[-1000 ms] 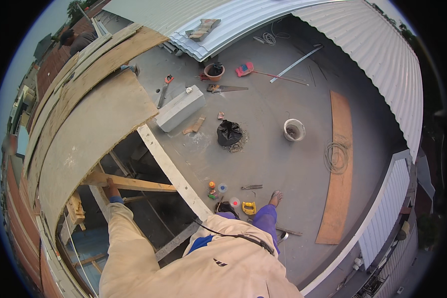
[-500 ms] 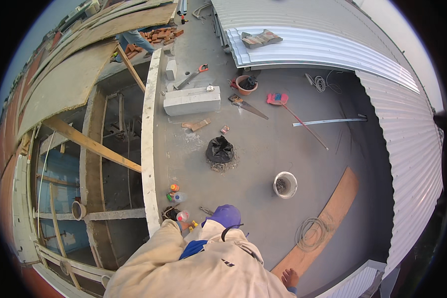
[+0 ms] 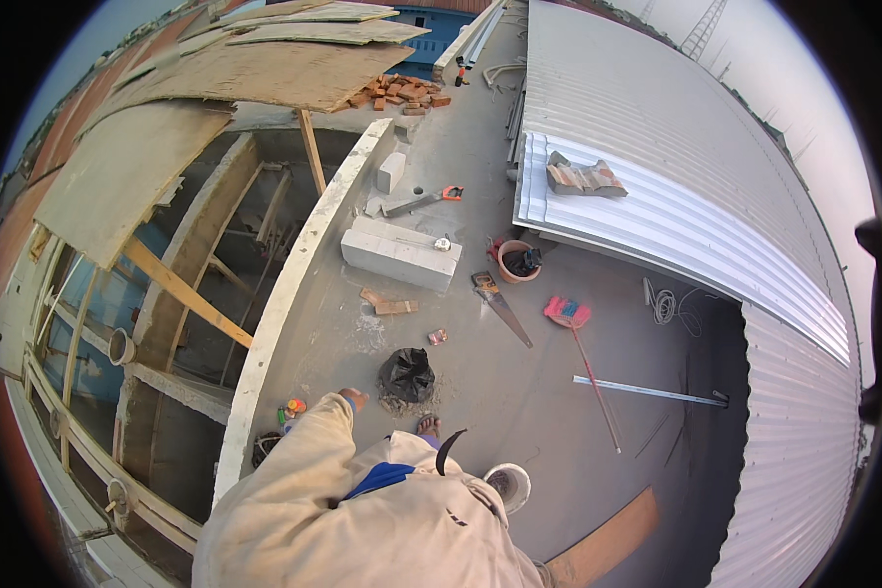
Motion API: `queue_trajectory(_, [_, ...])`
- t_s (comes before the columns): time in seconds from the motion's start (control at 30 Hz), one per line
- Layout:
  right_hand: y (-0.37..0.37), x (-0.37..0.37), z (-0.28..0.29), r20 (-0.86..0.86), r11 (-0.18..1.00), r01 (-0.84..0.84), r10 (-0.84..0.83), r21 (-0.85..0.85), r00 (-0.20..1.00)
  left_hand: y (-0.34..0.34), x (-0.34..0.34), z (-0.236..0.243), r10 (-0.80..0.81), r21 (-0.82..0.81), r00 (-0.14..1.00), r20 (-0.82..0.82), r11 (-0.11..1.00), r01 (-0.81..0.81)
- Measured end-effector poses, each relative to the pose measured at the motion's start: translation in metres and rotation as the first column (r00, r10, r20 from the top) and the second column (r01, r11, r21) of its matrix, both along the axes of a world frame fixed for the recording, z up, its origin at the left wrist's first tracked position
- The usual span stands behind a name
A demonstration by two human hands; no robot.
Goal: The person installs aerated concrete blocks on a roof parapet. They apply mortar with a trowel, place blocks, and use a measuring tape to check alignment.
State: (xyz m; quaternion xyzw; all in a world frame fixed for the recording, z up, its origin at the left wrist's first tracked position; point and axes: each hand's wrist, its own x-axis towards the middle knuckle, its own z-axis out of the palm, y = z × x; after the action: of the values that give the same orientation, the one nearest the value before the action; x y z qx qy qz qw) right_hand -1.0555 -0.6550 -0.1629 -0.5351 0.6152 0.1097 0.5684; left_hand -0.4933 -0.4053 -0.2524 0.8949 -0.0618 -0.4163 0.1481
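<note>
My left arm in a beige sleeve reaches forward, and my left hand shows small beyond the cuff. Its fingers are too small to read, and I cannot make out anything in it. Just right of it stands a black plastic bag with its top gathered, on a patch of grey rubble. Bottles with orange and green caps sit left of the hand by the low wall. My foot shows below the bag. A white bucket with grey stuff inside is partly covered by my clothing. My right hand is out of view.
A pale low wall borders an open framed pit on the left. Ahead lie a light block, a handsaw, a pink-headed broom and a metal strip. A plank lies right, beside corrugated roofing.
I have moved forward and the view has turned. The black bag is now nearer my left hand, and the bucket nearer my body. My right hand has left the view.
</note>
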Motion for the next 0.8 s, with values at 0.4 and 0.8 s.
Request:
queue_trajectory(0.4, [-0.265,0.318,-0.071,-0.036,0.975,-0.217,0.216,-0.044,0.976,-0.209,0.094,0.087,0.049,-0.420,0.933,-0.356,0.884,-0.207])
queue_trajectory(0.8, [-0.374,0.679,-0.065,-0.387,0.345,-0.932,0.879,0.113,0.278,-0.431,0.328,-0.137,0.191,0.063,0.979,-0.071,0.980,-0.187])
